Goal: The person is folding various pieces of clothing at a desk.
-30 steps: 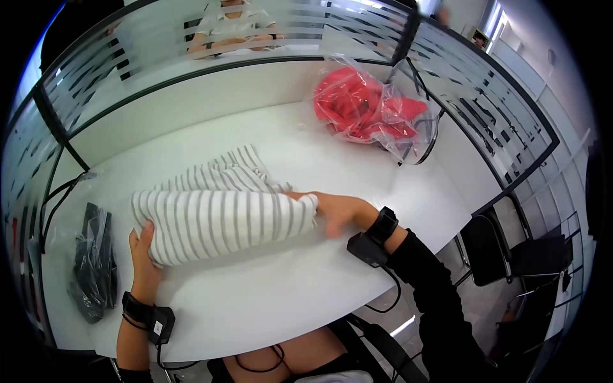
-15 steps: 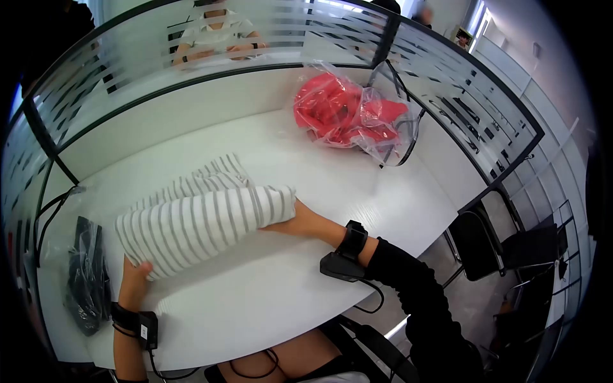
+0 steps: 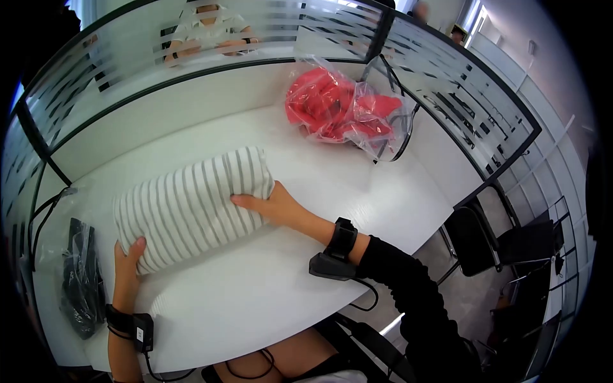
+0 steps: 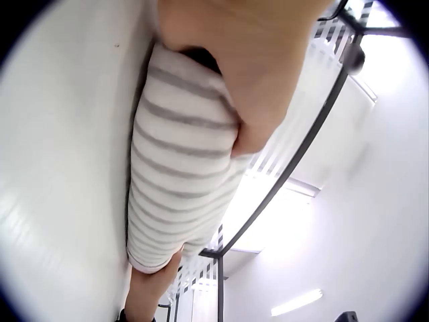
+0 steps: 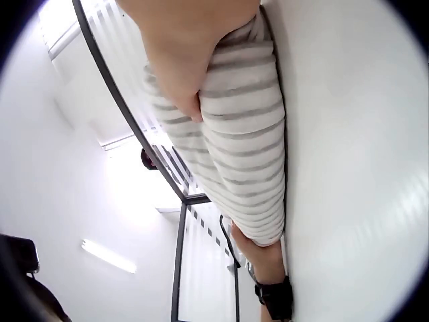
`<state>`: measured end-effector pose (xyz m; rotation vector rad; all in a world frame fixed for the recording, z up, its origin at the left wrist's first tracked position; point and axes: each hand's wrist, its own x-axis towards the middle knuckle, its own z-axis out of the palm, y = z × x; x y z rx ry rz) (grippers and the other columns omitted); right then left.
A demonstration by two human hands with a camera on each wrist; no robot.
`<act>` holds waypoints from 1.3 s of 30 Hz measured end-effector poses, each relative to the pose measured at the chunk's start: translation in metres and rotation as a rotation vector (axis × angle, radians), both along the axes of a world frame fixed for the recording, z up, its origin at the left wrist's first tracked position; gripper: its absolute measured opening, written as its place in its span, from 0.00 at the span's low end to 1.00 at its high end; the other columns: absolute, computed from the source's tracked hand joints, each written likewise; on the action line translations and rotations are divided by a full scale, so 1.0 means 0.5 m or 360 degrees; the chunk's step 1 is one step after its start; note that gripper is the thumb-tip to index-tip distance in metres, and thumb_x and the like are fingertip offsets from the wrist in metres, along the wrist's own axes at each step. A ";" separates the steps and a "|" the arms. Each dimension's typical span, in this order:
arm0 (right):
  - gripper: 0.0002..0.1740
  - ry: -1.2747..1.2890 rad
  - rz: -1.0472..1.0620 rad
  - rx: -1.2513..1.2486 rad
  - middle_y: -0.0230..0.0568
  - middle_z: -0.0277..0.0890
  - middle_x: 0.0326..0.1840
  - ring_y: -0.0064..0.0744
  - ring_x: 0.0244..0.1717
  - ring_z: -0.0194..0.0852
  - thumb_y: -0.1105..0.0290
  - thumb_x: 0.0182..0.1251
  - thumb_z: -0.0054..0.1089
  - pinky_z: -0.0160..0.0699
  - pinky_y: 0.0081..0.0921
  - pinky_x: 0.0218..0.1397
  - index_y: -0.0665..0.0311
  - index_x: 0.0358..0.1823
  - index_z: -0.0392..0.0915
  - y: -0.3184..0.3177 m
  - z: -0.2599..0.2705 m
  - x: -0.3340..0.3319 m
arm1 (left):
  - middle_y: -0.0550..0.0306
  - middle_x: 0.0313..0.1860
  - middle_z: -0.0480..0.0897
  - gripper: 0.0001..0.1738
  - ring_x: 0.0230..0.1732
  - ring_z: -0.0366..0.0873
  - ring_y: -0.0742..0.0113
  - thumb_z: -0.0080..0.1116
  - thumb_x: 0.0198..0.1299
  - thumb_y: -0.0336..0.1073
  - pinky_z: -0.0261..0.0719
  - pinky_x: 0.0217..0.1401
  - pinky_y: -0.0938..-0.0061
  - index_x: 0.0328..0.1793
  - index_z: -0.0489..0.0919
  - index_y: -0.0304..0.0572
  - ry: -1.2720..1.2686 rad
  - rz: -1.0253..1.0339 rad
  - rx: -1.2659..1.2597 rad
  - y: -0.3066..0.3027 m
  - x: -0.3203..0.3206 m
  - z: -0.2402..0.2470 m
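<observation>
A white cloth with grey stripes [image 3: 191, 207] lies folded into a thick bundle on the white table [image 3: 255, 300]. At its left end the left hand [image 3: 129, 263] grips it, thumb on top and the other fingers hidden. The right hand [image 3: 274, 203] holds the right end, its thumb lying across the upper face. In the left wrist view the left hand [image 4: 241, 67] clasps the near end of the striped cloth [image 4: 177, 161]. The right wrist view shows the right hand [image 5: 188, 47] around the other end of the cloth [image 5: 244, 134].
A clear bag with red contents [image 3: 341, 108] lies at the table's back right. Another clear bag with dark contents [image 3: 83, 281] is at the left edge. Framed partitions [image 3: 191, 76] border the table, with a person [image 3: 207, 32] behind. A black chair [image 3: 472, 239] stands at right.
The striped part that lay behind the bundle no longer shows separately. The right hand has moved left, its thumb now on top of the cloth; the bundle's right end has risen in view.
</observation>
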<state>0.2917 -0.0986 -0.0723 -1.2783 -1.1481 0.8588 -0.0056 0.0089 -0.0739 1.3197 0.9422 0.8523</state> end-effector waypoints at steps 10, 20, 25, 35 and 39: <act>0.32 0.0009 -0.0089 -0.0224 0.47 0.78 0.40 0.31 0.40 0.77 0.50 0.51 0.64 0.75 0.23 0.43 0.73 0.46 0.74 0.012 0.006 0.015 | 0.43 0.61 0.66 0.39 0.59 0.67 0.62 0.55 0.57 0.44 0.63 0.60 0.76 0.67 0.53 0.27 -0.0133 -0.0078 -0.0015 0.005 0.016 0.015; 0.28 -0.0196 -0.0057 -0.0207 0.43 0.78 0.39 0.29 0.40 0.77 0.52 0.55 0.61 0.74 0.22 0.43 0.71 0.46 0.74 0.007 0.009 0.017 | 0.49 0.68 0.56 0.36 0.68 0.55 0.61 0.51 0.51 0.39 0.54 0.68 0.75 0.69 0.57 0.50 -0.0148 -0.0237 0.0317 -0.005 0.027 0.039; 0.27 -0.0175 -0.0007 -0.0114 0.42 0.78 0.41 0.27 0.41 0.75 0.55 0.56 0.62 0.73 0.23 0.45 0.70 0.49 0.73 0.001 0.009 0.017 | 0.50 0.66 0.61 0.33 0.67 0.56 0.61 0.52 0.51 0.34 0.50 0.68 0.74 0.67 0.62 0.44 -0.0040 -0.0317 0.0323 -0.015 0.022 0.055; 0.39 -0.0387 0.0297 -0.0252 0.46 0.72 0.50 0.33 0.51 0.70 0.56 0.47 0.69 0.66 0.25 0.56 0.70 0.57 0.64 -0.021 0.020 0.047 | 0.48 0.64 0.65 0.32 0.65 0.60 0.62 0.54 0.52 0.35 0.52 0.67 0.75 0.66 0.63 0.41 0.0008 -0.0346 0.0450 -0.006 0.016 0.046; 0.35 -0.0263 0.0060 -0.0599 0.45 0.75 0.46 0.32 0.46 0.74 0.55 0.48 0.68 0.70 0.24 0.51 0.71 0.54 0.68 -0.011 0.045 0.041 | 0.48 0.62 0.67 0.30 0.63 0.63 0.63 0.54 0.55 0.38 0.54 0.66 0.76 0.65 0.65 0.41 0.0159 -0.0328 0.0419 0.006 0.013 0.033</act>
